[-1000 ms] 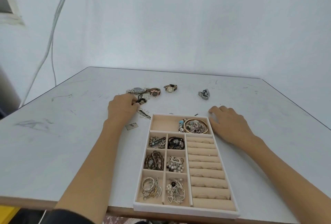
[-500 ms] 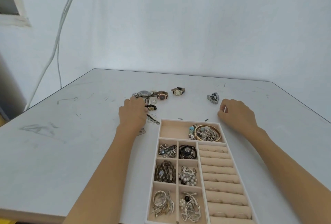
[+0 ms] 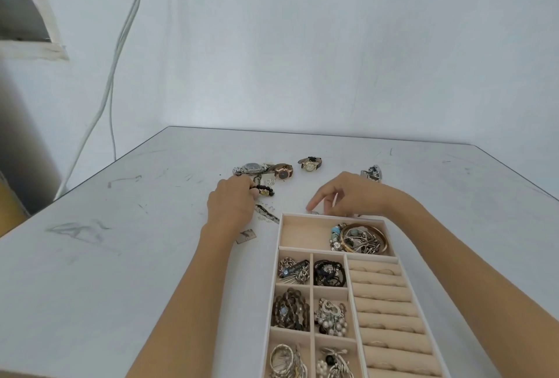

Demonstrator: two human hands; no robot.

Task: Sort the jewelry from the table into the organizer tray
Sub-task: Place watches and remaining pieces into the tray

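Since earlier, the right hand (image 3: 348, 196) has slid left along the far rim of the beige felt organizer tray (image 3: 302, 234), loosely open, seemingly empty. The left hand (image 3: 233, 205) pinches the black beaded bracelet (image 3: 266, 190) beyond the tray's far-left corner. Best to lift it straight up, clear of the silver chain (image 3: 267, 214).

White cables (image 3: 117, 50) down wall (image 3: 332, 44); window frame (image 3: 41, 2) left.

You are working in a plain, bare room that reads more as a makeshift sorting station than a furnished home or shop; what building it belongs to cannot be told. A blank white-painted wall (image 3: 332, 44) closes off the far side, loose white cables (image 3: 112, 75) hang down it at your left, and a rough window frame (image 3: 33, 51) sits in the upper left corner. The scuffed, pale table (image 3: 121, 256) carries a compartmented organizer tray (image 3: 273, 287), watches (image 3: 310, 163) and a beaded bracelet (image 3: 266, 188).
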